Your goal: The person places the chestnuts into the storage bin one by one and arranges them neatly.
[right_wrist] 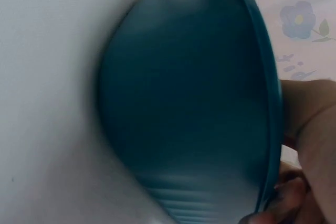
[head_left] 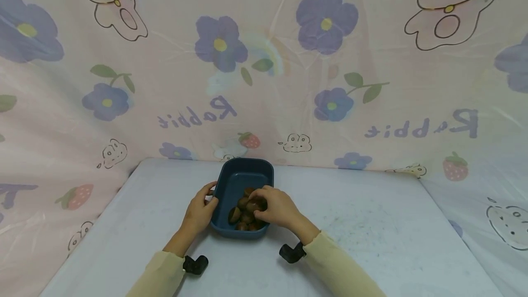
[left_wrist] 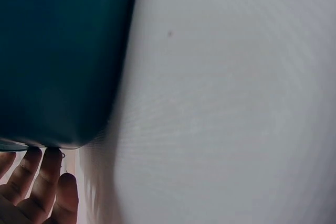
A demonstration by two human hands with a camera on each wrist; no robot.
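Observation:
A deep blue rectangular tub (head_left: pixel 243 167) with rounded corners stands on the table, several glossy brown chestnuts (head_left: pixel 234 215) gathered in its near half. My left hand (head_left: pixel 199 210) holds the tub by its left side, thumb at the rim. In the left wrist view its fingertips (left_wrist: pixel 51 156) meet the tub's outer wall (left_wrist: pixel 58 66). My right hand (head_left: pixel 280 206) reaches over the right rim into the tub. Its thumb and fingers pinch a chestnut (head_left: pixel 256 204) at the top of the pile. In the right wrist view the tub's wall (right_wrist: pixel 184 87) hides that chestnut.
The white table (head_left: pixel 371 223) reaches to a patterned cloth (head_left: pixel 272 81) hanging behind it and down both sides. A small black piece (head_left: pixel 196 265) sits at the left wrist, and a similar black piece (head_left: pixel 292 253) at the right wrist.

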